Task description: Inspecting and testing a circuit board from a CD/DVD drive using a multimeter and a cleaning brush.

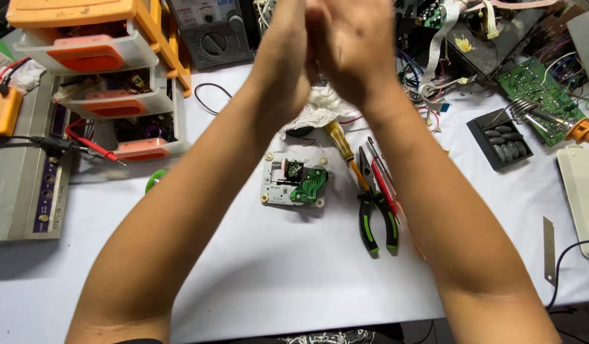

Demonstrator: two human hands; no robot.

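I'm seeing left hand (283,57) and right hand (352,48) pressing together, top center, holding nothing; small module (295,181) lying directly below fingers, center frame, roughly equidistant.

Small white module (293,181) with green circuit board, flat on white table, beside pliers (377,213).

White-covered workbench (275,274), evenly lit, orange-and-white drawer unit (103,70) at back left

table cover (275,267): matt white paper | pliers (377,210): metal, glossy plastic grips | drawers (97,57): translucent plastic
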